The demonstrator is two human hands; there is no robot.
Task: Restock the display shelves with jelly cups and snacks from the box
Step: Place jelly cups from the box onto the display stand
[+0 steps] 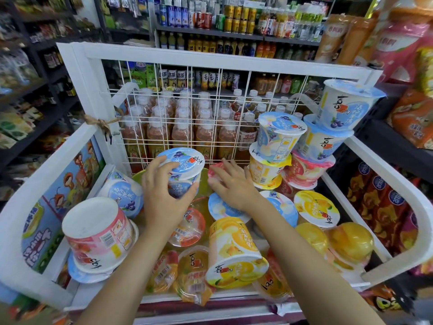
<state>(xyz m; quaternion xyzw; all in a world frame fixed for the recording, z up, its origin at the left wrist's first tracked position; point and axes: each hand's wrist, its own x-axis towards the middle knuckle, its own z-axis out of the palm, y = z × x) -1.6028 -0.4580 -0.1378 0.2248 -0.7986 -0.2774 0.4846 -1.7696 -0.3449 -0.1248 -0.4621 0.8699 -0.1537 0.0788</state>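
Observation:
A white display bin (44,181) with a wire-grid back holds many jelly cups. My left hand (164,191) grips a blue blueberry jelly cup (185,167), held upright in the middle of the bin near the grid. My right hand (232,181) rests with fingers spread on a pink jelly cup (214,171) just to its right. A stack of blue, yellow and pink cups (311,146) rises at the back right. A yellow cup (234,252) and a pink cup (98,235) lie overturned in front.
Bottled tea (180,127) stands behind the wire grid. Drink shelves (234,34) fill the background. Snack bags (379,207) hang on the right of the bin, more packets on dark shelves at left (21,123). Clear fruit jelly cups (189,226) cover the bin floor.

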